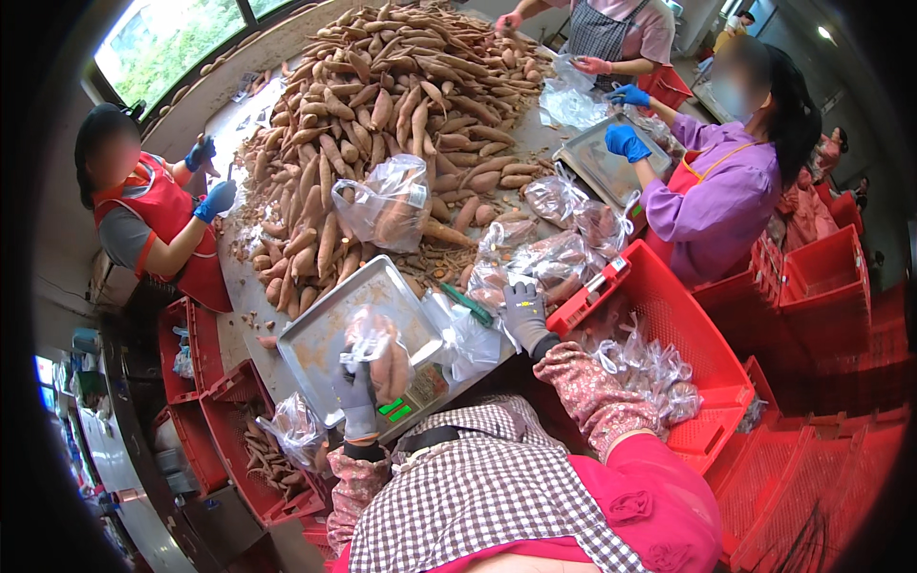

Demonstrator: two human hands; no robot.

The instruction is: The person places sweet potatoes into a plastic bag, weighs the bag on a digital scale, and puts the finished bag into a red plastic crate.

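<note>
My left hand (pixel 356 397), in a grey work glove, grips a clear plastic bag of sweet potatoes (pixel 390 358) above the metal tray (pixel 308 358) of a digital scale (pixel 423 390) with green displays. My right hand (pixel 526 315), gloved alike, reaches to the filled clear bags (pixel 551 261) on the table; whether it grips one cannot be told. Between my hands lie thin white plastic bags (pixel 469 347) and a green-handled tool (pixel 466 304). Beyond the scale, another clear bag of sweet potatoes (pixel 394 208) leans on a large heap of loose sweet potatoes (pixel 387 93).
A red plastic crate (pixel 688 336) with tied bags stands at my right, and a crate of sweet potatoes (pixel 251 430) at my left. A co-worker in a red apron (pixel 179 215) stands across left; another in purple (pixel 723 193) is at a tray (pixel 609 168), right. A third works behind.
</note>
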